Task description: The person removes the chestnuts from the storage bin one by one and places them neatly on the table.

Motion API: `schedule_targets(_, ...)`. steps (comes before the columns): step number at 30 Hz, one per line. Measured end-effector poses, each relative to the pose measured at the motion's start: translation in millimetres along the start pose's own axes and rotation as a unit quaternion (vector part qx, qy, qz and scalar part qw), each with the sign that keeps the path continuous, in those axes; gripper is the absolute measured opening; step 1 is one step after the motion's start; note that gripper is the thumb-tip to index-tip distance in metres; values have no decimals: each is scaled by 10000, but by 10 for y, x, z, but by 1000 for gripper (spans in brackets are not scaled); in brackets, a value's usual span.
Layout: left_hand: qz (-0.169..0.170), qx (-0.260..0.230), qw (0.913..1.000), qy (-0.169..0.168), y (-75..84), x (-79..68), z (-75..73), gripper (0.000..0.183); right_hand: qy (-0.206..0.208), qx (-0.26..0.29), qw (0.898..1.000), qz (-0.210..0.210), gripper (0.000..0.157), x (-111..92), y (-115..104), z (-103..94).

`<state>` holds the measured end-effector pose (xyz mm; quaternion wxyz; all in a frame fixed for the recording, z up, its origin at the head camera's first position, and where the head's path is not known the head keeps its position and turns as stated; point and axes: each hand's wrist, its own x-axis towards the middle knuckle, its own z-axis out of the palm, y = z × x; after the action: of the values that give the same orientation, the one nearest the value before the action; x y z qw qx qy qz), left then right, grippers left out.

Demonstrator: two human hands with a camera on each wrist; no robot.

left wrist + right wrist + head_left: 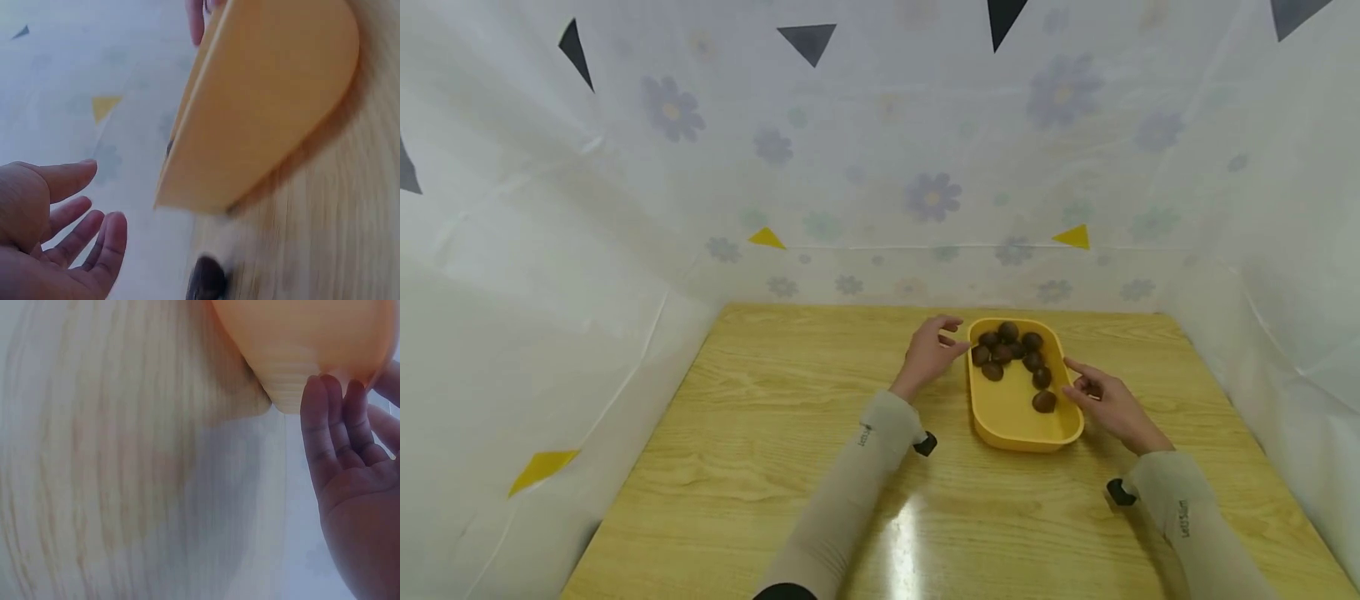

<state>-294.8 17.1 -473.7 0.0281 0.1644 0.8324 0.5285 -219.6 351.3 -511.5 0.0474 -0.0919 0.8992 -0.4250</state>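
A yellow plastic box [1013, 408] with rounded corners holds several brown chestnuts [1002, 353], mostly gathered at its far end. Just off the box's left rim is my left hand [929, 353], thumb and fingers apart with nothing between them. The left wrist view shows that hand [65, 231] with loosely bent fingers, and a blurred dark rounded thing [207, 278] near the bottom. At the box's right side, my right hand [1108, 402] has its fingertips against the wall and rim. In the right wrist view its fingers [319, 419] reach fairly straight to the outer wall.
The box stands on a wood-grain table [760, 417], right of its middle and toward the back. White sheeting with a flower print [880, 167] encloses the back and both sides. Black wrist devices [925, 443] sit under the sleeves.
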Motion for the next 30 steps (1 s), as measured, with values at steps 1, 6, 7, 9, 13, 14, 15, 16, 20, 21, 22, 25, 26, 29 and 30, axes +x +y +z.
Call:
schedule_targets(1, 13, -48, 10000, -83, 43, -8, 61, 44, 0, -6, 10000, -2, 68, -4, 3, -2)
schedule_targets(6, 69, -299, 9978, -592, 250, -31, 365, 41, 41, -39, 10000, -47, 68, -1, 14, -23)
schedule_targets(7, 65, -355, 9968, -717, 279, -36, 425, 40, 61, -33, 10000, -49, 67, 2, 16, -23)
schedule_targets(9, -40, -446, 9946, -935, 328, -49, 541, 39, 87, -40, 9999, -56, 67, 10, 22, -20)
schedule_targets(13, -468, -455, 9903, -1222, 374, -85, 755, 41, 66, -49, 9999, -80, 67, 26, 34, -6)
schedule_targets(14, -586, -407, 9896, -1251, 379, -94, 805, 42, 43, -60, 9999, -94, 67, 29, 38, -3)
schedule_targets(15, -704, -386, 9887, -1268, 384, -101, 854, 43, 32, -64, 9999, -108, 67, 31, 41, 0)
schedule_targets(16, -842, -361, 9876, -1271, 386, -106, 904, 44, 20, -64, 9999, -125, 67, 31, 43, 0)
schedule_targets(20, -1326, -143, 9837, -1202, 403, -115, 1105, 43, 43, -76, 9999, -142, 66, 17, 33, 2)
schedule_targets(21, -1415, -107, 9831, -1153, 404, -113, 1154, 42, 56, -86, 9999, -137, 66, 9, 28, 3)
schedule_targets(22, -1443, -11, 9831, -1122, 398, -109, 1202, 40, 65, -91, 9998, -133, 66, 2, 24, 4)
schedule_targets(25, -1339, 262, 9845, -1106, 367, -92, 1307, 31, 88, -68, 9999, -126, 65, -15, 10, 11)
schedule_targets(26, -1266, 408, 9851, -1089, 356, -86, 1326, 28, 96, -43, 9998, -140, 65, -18, 9, 15)
schedule_targets(29, -920, 983, 9848, -1098, 324, -69, 1370, 22, 96, -16, 9998, -196, 65, -22, 7, 22)
schedule_targets(30, -817, 1135, 9842, -1085, 319, -65, 1382, 23, 110, -12, 9997, -210, 65, -22, 7, 23)
